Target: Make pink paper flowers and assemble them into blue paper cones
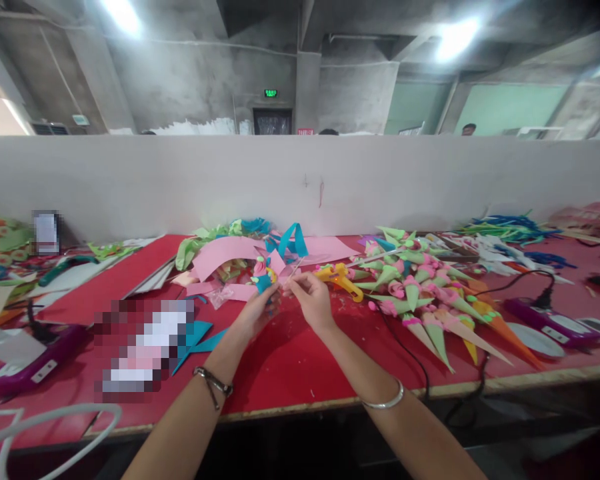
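My left hand (263,308) is closed around a small blue cone bouquet (265,279) with pink, yellow and green bits at its top. Close beside it, my right hand (310,297) pinches a thin pale stick-like piece (295,269) between thumb and fingertips; its exact kind is too small to tell. Just beyond the right hand lies a yellow glue gun (341,279). Pink sheets (230,257) and a curled blue strip (295,241) lie behind both hands.
A pile of finished-looking cone bouquets (420,287) covers the right of the red table (300,373). Purple power strips (555,327) with cords sit at both sides. Blue pieces (195,340) lie left of my forearm, and a white partition (205,180) stands behind.
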`<action>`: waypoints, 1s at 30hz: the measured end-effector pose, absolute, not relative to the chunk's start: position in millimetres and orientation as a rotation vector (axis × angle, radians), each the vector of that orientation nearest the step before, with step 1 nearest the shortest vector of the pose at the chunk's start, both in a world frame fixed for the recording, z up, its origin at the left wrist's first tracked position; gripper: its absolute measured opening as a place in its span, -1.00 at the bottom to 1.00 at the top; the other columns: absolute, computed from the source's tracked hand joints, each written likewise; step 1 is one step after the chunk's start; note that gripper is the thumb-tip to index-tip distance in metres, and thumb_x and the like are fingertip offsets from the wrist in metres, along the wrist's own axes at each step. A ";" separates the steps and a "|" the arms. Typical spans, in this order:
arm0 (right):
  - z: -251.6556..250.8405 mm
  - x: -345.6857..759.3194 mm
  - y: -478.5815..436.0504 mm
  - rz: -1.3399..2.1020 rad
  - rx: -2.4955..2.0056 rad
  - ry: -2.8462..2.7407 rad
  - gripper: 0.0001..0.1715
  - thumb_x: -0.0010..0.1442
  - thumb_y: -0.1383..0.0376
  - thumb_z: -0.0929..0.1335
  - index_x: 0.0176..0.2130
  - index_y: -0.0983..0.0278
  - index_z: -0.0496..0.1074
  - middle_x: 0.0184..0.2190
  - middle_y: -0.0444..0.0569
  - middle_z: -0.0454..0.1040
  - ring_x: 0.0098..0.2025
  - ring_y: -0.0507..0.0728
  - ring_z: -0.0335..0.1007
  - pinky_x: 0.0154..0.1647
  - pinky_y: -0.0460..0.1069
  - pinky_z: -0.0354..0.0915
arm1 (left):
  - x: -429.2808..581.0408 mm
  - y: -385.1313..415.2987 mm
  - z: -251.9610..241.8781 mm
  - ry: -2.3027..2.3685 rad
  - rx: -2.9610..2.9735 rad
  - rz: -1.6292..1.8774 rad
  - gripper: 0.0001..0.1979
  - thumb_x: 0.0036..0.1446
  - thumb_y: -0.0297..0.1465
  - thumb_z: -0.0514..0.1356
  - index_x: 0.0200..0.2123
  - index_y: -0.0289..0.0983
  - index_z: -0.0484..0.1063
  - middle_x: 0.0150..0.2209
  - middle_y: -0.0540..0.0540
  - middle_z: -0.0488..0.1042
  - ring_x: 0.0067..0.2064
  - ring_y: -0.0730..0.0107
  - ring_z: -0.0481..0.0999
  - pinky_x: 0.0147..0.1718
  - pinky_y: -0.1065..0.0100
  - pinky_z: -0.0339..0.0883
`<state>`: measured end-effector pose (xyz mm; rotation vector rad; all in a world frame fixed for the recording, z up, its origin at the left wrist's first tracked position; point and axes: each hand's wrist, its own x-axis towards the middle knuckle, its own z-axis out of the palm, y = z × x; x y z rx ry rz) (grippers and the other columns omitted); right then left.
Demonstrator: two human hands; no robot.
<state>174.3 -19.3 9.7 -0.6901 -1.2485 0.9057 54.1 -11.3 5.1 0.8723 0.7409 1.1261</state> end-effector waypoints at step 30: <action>6.7 175.7 -12.0 0.990 -0.711 -1.150 -0.82 -0.06 0.24 0.33 -0.38 0.28 0.36 -0.55 -0.15 0.41 -0.51 0.01 0.34 -0.41 -0.05 0.30 | 59.4 -12.6 -1.8 0.791 0.911 1.063 -0.65 -0.23 -0.23 0.28 -0.51 -0.30 0.19 -0.70 0.20 0.09 -0.73 0.75 -0.02 -0.73 0.59 -0.14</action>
